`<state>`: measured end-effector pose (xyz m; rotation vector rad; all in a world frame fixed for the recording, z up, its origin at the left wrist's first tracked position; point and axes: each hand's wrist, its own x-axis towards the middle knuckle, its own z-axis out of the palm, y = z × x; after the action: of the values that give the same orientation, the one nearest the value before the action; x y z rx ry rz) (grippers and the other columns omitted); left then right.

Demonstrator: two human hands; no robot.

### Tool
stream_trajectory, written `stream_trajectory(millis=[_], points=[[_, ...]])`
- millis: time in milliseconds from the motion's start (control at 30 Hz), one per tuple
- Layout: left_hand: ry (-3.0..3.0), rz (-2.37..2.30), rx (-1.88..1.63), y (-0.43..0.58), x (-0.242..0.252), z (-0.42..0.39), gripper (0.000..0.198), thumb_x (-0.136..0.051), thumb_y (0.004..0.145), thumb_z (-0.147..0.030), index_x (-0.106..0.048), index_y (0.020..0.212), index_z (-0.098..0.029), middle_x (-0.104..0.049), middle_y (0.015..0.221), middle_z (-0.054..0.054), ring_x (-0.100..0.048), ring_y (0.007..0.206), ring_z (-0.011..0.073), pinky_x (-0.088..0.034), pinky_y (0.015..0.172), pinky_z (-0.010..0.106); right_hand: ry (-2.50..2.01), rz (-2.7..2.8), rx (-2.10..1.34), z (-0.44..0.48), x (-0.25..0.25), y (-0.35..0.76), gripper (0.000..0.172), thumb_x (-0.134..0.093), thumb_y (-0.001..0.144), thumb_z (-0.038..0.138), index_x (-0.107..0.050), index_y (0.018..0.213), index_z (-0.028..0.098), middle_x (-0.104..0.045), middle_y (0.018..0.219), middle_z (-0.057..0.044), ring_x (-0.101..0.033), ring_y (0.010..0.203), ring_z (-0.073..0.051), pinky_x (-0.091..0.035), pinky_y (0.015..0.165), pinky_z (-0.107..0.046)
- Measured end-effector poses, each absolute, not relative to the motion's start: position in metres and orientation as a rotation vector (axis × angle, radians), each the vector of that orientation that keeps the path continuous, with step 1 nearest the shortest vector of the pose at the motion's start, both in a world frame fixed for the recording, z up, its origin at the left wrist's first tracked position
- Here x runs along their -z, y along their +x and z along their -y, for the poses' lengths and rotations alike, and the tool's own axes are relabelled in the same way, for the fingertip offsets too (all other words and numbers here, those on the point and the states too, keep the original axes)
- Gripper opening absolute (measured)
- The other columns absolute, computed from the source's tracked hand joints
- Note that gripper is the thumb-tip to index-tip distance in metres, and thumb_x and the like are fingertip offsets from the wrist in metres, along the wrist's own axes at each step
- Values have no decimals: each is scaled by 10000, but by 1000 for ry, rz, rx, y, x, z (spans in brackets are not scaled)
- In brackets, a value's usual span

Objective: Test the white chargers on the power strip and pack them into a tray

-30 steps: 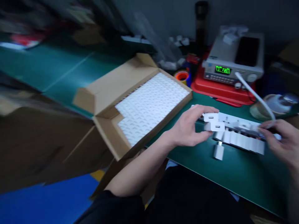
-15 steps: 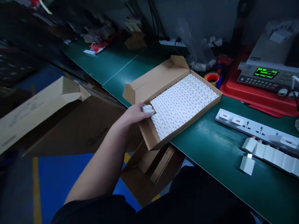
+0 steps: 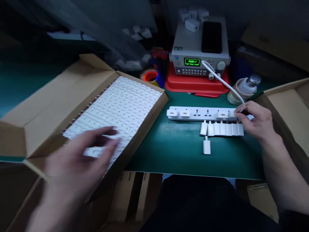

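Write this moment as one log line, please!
left hand over chargers in box | right hand at power strip | tester shows PASS

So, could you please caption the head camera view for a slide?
Right hand at a white power strip, left hand over a cardboard carton of white USB chargers.

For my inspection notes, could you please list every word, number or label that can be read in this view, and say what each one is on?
"PASS" with a tick: on the green display of the bench tester.
Sticker on the bench tester: too small to read.
Keypad markings: too small to read.
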<state>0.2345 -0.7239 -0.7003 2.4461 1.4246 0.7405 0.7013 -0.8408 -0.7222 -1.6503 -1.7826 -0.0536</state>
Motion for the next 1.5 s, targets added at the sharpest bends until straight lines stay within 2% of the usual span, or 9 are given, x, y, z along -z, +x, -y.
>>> stream_trajectory(millis=[100, 167, 233, 367, 533, 700, 1067, 1267, 1500], points=[[2683, -811, -641, 344, 714, 780, 372, -645, 960, -401, -604, 1281, -219, -708, 1137, 85, -717, 957, 254, -642, 745, 382, -1663, 1773, 39, 843, 724, 702, 46, -625, 909, 218, -657, 889, 244, -711, 901, -34, -693, 825, -227, -548, 719, -372], [2768, -652, -518, 399, 733, 807, 517, -705, 920, -404, -552, 1347, -156, -671, 1236, 148, -698, 1047, 305, -646, 780, 431, -1652, 1779, 42, 844, 725, 703, 45, -622, 907, 214, -651, 885, 240, -708, 898, -34, -690, 829, -229, -545, 713, -376], [2770, -622, -485, 428, 752, 821, 443, -703, 913, -289, -559, 1301, -133, -645, 1226, 171, -702, 973, 287, -639, 746, 415, -1635, 1785, 45, 844, 727, 704, 53, -614, 908, 203, -646, 884, 237, -707, 898, -36, -686, 831, -227, -544, 717, -379], [2607, -588, -572, 421, 774, 823, 304, -643, 921, -203, -554, 1206, -143, -615, 1164, 160, -690, 948, 242, -622, 744, 336, -1590, 1779, 55, 843, 729, 704, 65, -608, 914, 189, -638, 887, 241, -699, 900, -39, -682, 819, -220, -549, 719, -378], [2629, -825, -842, 403, 773, 796, 436, -677, 929, -254, -493, 1320, -190, -613, 1184, 159, -665, 1061, 274, -621, 796, 354, -1591, 1750, 3, 843, 730, 703, 90, -610, 907, 179, -627, 860, 254, -698, 892, -38, -677, 823, -225, -548, 723, -386], [2749, -866, -680, 441, 776, 776, 578, -729, 899, -389, -490, 1358, -132, -590, 1247, 217, -639, 1112, 341, -611, 826, 434, -1574, 1746, 24, 843, 731, 703, 99, -603, 905, 154, -627, 864, 241, -700, 887, -36, -675, 817, -216, -540, 714, -368], [2587, -870, -750, 419, 779, 794, 395, -591, 943, -169, -512, 1329, -195, -610, 1342, 182, -632, 1211, 304, -579, 967, 456, -1528, 1760, 33, 842, 734, 705, 91, -592, 931, 164, -628, 882, 232, -694, 888, -40, -670, 808, -206, -532, 704, -344], [2800, -533, -791, 414, 736, 758, 351, -605, 927, -132, -572, 1265, -221, -636, 1329, 160, -644, 1164, 286, -569, 946, 442, -1540, 1740, 2, 842, 736, 705, 81, -597, 923, 175, -649, 893, 229, -694, 899, -49, -663, 802, -214, -524, 692, -356], [3150, -320, 0, 483, 686, 705, 344, -535, 854, -42, -714, 1121, -165, -649, 1239, 161, -589, 1030, 315, -554, 803, 439, -1553, 1726, -17, 842, 736, 705, 79, -601, 915, 175, -656, 896, 229, -694, 899, -52, -663, 809, -218, -529, 697, -361]])
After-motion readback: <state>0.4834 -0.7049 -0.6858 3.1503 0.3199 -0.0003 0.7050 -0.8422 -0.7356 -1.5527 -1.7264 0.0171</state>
